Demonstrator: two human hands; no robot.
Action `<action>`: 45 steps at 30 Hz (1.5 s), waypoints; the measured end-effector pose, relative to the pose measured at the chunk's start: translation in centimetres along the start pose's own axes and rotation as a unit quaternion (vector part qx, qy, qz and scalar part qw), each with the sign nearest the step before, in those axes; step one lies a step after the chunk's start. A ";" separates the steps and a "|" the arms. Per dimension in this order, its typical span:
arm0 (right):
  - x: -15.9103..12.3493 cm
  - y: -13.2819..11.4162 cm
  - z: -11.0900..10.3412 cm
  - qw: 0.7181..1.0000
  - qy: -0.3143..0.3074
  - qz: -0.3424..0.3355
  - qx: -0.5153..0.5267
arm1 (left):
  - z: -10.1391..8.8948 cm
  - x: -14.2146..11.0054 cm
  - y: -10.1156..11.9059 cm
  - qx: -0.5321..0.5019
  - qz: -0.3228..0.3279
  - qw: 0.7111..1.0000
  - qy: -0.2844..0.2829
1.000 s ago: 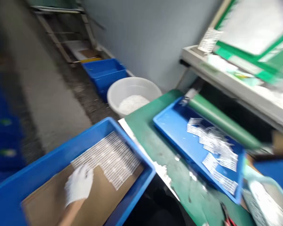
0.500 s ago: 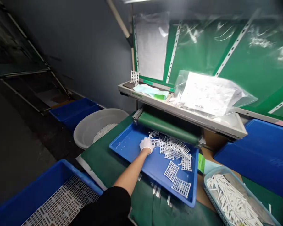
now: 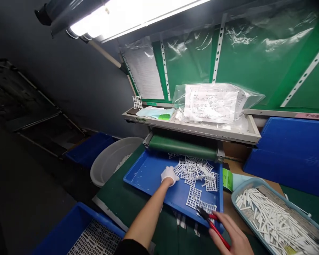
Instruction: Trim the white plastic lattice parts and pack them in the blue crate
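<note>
Grip of the bare right hand (image 3: 232,237) closed around the handles of red-handled side cutters (image 3: 211,225), tips angled over the near edge of a shallow blue tray (image 3: 138,173). Gloved left hand (image 3: 169,175) bunched against white plastic lattice pieces (image 3: 194,173), whether pinching or only touching impossible to tell. Pieces lying loose and overlapped in the tray, its raised rim probably keeping them from sliding off the green-covered tabletop (image 3: 117,194). Just right of the tray, within easy reach of the cutters, a blue mesh-sided basket (image 3: 238,209) full of loose white plastic strips (image 3: 276,223). Lower left, a blue crate (image 3: 77,226) holding stacked lattice sheets (image 3: 95,241). Beyond the tray, a grey plastic basin (image 3: 106,166) with a small heap of white strips (image 3: 122,163), beside a green roller (image 3: 183,147) under a metal shelf (image 3: 188,124).
</note>
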State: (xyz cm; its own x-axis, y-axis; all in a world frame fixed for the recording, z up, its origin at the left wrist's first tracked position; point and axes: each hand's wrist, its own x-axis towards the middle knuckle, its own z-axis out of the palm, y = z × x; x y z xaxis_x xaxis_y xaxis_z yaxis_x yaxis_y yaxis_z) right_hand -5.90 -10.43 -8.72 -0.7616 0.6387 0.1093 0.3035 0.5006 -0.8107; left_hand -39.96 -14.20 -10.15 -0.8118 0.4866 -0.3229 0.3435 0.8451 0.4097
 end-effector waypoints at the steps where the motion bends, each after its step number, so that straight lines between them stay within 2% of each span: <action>1: 0.4 -1.5 -0.1 0.999 0.017 -0.015 -0.028 | -0.5 -0.1 0.1 -0.011 0.000 1.000 -0.015; 3: 0.6 -3.8 0.0 0.995 0.052 -0.029 -0.082 | -1.6 -1.0 -0.3 -0.043 0.002 0.999 -0.032; 5: -0.1 -5.0 0.6 0.987 0.086 -0.041 -0.129 | -2.6 -3.2 -1.5 -0.083 0.009 0.996 -0.023; 7: -1.1 -5.4 1.5 0.977 0.119 -0.059 -0.169 | -3.2 -7.0 -2.6 -0.127 0.019 0.992 -0.013; 9: -1.8 -5.5 2.4 0.965 0.149 -0.079 -0.201 | -3.4 -11.8 -3.0 -0.171 0.042 0.984 -0.024; 11: -1.8 -5.7 3.0 0.955 0.168 -0.097 -0.226 | -3.2 -16.6 -2.7 -0.269 0.079 0.958 -0.057; 14: -1.4 -6.2 3.2 0.945 0.179 -0.121 -0.247 | -3.1 -21.6 -1.8 -0.458 0.100 0.878 -0.097; 15: -1.3 -6.4 3.1 0.942 0.179 -0.130 -0.252 | -3.3 -22.4 -1.6 -0.492 0.096 0.859 -0.105; 16: -1.2 -6.6 2.8 0.940 0.178 -0.138 -0.256 | -3.6 -22.8 -1.6 -0.502 0.092 0.853 -0.110; 20: -1.3 -7.3 1.9 0.934 0.152 -0.172 -0.274 | -4.9 -22.4 -2.1 -0.473 0.100 0.862 -0.152; 21: -1.4 -7.6 1.8 0.933 0.151 -0.179 -0.274 | -5.0 -22.3 -2.1 -0.479 0.107 0.856 -0.164; 22: -1.6 -7.9 1.9 0.932 0.156 -0.183 -0.272 | -5.1 -22.2 -1.9 -0.501 0.113 0.840 -0.172; 23: -1.7 -8.3 2.0 0.931 0.164 -0.186 -0.269 | -5.0 -22.3 -1.6 -0.542 0.120 0.813 -0.179; 26: -2.2 -9.0 2.1 0.925 0.195 -0.179 -0.272 | -4.5 -22.9 -0.1 -0.691 0.126 0.687 -0.187; 27: -2.2 -9.0 1.8 0.920 0.202 -0.186 -0.281 | -4.3 -23.1 0.4 -0.721 0.122 0.651 -0.202; 29: -2.1 -8.7 0.3 0.897 0.207 -0.230 -0.314 | -4.2 -23.1 1.2 -0.730 0.106 0.615 -0.279; 31: -1.7 -8.3 -2.4 0.861 0.191 -0.305 -0.360 | -4.5 -22.7 1.9 -0.685 0.089 0.604 -0.398; 34: -0.7 -8.1 -7.4 0.803 0.134 -0.407 -0.414 | -5.1 -22.1 3.2 -0.567 0.078 0.596 -0.564; 37: 0.2 -8.1 -11.6 0.776 0.073 -0.441 -0.445 | -5.2 -22.1 5.2 -0.472 0.060 0.585 -0.657; 39: 0.4 -7.6 -13.3 0.780 0.052 -0.423 -0.459 | -4.8 -22.4 6.7 -0.459 0.053 0.586 -0.666; 41: 0.0 -6.5 -14.0 0.804 0.057 -0.372 -0.460 | -4.0 -22.5 8.3 -0.485 0.061 0.604 -0.630; 43: -0.8 -4.9 -13.4 0.844 0.079 -0.278 -0.451 | -2.5 -22.2 10.1 -0.521 0.072 0.639 -0.561; 45: -1.8 -3.4 -11.5 0.885 0.112 -0.141 -0.429 | -0.2 -21.6 12.2 -0.558 0.095 0.680 -0.465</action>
State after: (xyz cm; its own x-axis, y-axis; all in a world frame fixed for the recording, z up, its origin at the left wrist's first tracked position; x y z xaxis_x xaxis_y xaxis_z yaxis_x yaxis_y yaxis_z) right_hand 1.02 -6.54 0.43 -0.7729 0.4696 0.4267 0.5158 0.8566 -0.0085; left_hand -18.30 -14.50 1.99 0.0255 0.9325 -0.3604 -0.5938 0.3041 0.7449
